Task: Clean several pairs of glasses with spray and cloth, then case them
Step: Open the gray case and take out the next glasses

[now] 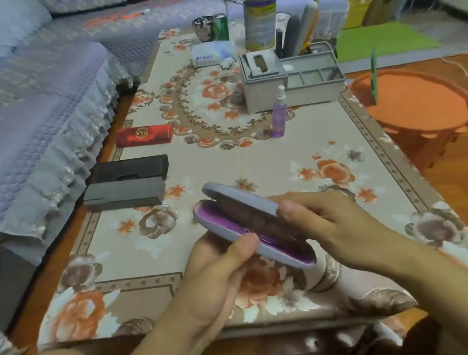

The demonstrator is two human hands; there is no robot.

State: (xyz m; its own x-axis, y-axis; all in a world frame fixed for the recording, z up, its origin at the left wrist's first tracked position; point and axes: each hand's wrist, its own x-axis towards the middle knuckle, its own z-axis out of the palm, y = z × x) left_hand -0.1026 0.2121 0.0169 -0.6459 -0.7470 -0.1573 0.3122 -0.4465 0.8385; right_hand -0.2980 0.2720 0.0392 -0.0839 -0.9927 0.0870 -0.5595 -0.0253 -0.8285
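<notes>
Both hands (276, 239) grip a half-open grey case (249, 227) — above floral tablecloth (225, 161), sofa (35, 110) beside.

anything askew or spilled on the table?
No spills. The spray bottle stands upright, and three closed cases lie in a loose column by the left edge. Only oddity: a crumpled tissue lying loose beside the tissue pack.

I see a grey organiser box (265, 88) far back on the floral surface (156, 273). Behind it stand a tall tin (260, 21), a green can (220, 27) and a dark cup (203, 29). Right of it sits an orange basin (414, 105); left, a quilted sofa (20, 112).
</notes>
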